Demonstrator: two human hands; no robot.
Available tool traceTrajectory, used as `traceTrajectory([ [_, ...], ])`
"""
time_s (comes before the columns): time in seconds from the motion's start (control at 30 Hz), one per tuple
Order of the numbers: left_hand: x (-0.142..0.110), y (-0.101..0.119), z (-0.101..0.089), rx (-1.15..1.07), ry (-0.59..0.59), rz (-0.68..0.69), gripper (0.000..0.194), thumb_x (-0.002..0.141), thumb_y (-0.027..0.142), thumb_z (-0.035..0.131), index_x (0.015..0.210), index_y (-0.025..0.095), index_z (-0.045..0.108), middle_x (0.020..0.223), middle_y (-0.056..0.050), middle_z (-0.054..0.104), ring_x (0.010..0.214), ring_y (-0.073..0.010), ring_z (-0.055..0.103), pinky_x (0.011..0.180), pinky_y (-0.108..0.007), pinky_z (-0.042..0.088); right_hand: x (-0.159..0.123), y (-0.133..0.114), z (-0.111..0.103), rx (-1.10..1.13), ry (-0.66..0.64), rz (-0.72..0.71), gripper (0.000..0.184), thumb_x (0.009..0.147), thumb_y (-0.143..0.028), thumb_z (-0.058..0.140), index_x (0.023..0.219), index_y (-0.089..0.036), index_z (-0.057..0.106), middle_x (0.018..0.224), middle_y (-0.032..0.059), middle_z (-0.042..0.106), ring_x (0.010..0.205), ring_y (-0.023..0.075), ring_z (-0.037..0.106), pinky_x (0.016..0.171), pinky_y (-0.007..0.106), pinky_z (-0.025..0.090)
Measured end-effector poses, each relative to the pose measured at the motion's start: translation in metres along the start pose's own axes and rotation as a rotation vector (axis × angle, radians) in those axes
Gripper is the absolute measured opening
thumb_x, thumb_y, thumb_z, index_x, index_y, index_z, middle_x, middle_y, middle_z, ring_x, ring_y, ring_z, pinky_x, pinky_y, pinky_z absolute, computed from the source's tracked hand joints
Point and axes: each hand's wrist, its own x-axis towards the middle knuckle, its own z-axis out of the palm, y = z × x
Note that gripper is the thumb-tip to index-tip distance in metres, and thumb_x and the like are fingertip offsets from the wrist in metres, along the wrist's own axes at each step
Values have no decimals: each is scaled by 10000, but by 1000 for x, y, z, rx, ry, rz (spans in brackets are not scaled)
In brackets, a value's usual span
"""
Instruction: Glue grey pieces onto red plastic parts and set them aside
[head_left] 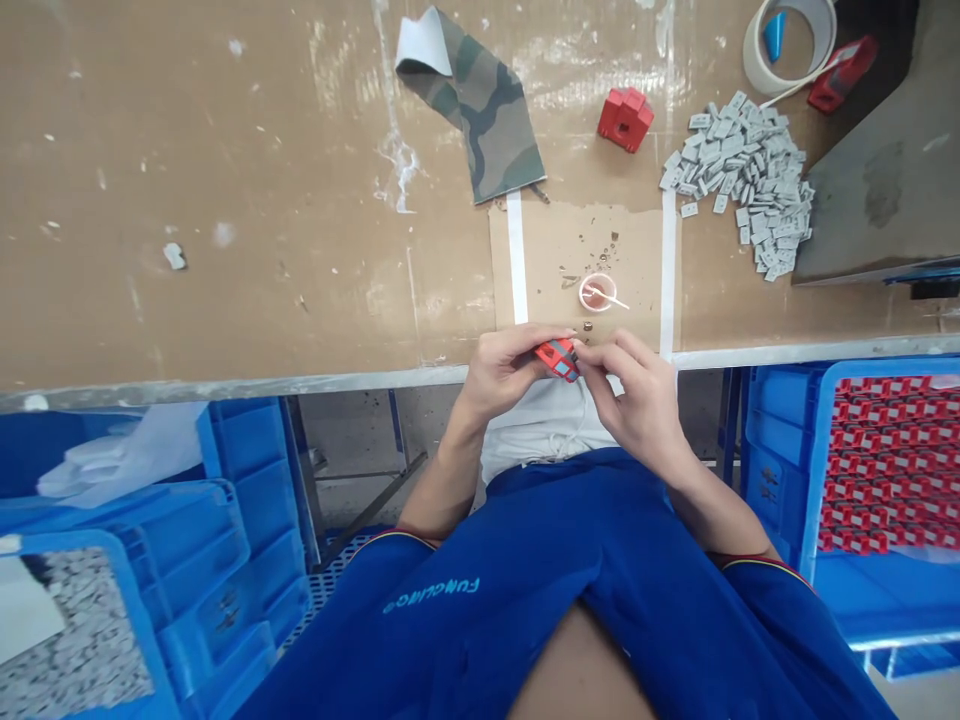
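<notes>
Just over the table's front edge, my left hand (pixel 504 368) grips a small red plastic part (pixel 556 357) with grey and light-coloured areas on it. The fingertips of my right hand (pixel 636 385) are pinched together against the part's right side, at a small dark spot; what they hold there is too small to make out. Beyond my hands stands a small round cup (pixel 598 292) with pinkish contents and a white stick in it. Tiny metal bits (pixel 588 326) lie around the cup. Farther back is another red plastic part (pixel 625 120).
Many small grey-white tiles (pixel 739 170) are heaped at the right, beside a metal box (pixel 885 180). A tape roll (pixel 752 50) lies behind them. Camouflage cloth (pixel 499 120) rests at the back. Blue crates flank me; the right crate (pixel 817 450) holds rows of red parts.
</notes>
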Motion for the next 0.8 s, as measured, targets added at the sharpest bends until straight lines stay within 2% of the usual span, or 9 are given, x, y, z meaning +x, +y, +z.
traceTrajectory([
  [0.13,1,-1,-2,-15,-96,21,353,913,218,805,1260,283,801,1157,-78,847,1028,-189,823,924,-266,652,2,10,-9,148,-86,36,87,1004,-189,652,987,-190,737,838,16,660,722,121,637,643,239,529],
  [0.23,0,-2,1,-67,-76,20,410,918,236,805,1321,304,767,1181,-74,842,1057,-198,820,952,-286,656,4,13,-12,173,-112,31,81,1003,-186,659,990,-187,739,886,32,688,755,125,655,663,244,551],
  [0.33,-3,-5,6,-125,18,-13,556,845,319,881,1379,290,728,1234,-91,825,1110,-236,808,970,-323,660,4,13,-4,147,26,-28,77,997,-170,668,996,-206,736,909,38,709,782,135,671,680,260,561],
  [0.43,-5,-6,9,-131,66,-11,664,778,356,933,1398,276,708,1234,-95,821,1104,-233,804,965,-312,653,1,15,8,104,139,-79,105,997,-163,669,1048,-219,742,935,49,715,831,154,697,705,282,579],
  [0.57,-3,-4,9,-92,52,-6,527,874,300,856,1380,270,711,1200,-82,826,1077,-199,800,946,-292,646,0,19,15,47,119,-113,138,994,-155,665,1080,-226,746,940,48,709,853,162,700,720,300,577],
  [0.67,-2,-3,7,-71,45,2,441,895,285,830,1327,268,740,1211,-77,821,1086,-196,791,953,-294,639,2,22,12,12,83,-116,112,996,-187,663,1044,-234,752,891,28,693,772,148,661,671,290,546],
  [0.8,-3,-3,5,-76,33,-9,420,895,281,829,1307,261,751,1218,-80,817,1096,-196,784,972,-292,629,6,25,9,49,33,-95,110,997,-230,659,942,-216,753,787,4,637,650,121,578,594,262,483],
])
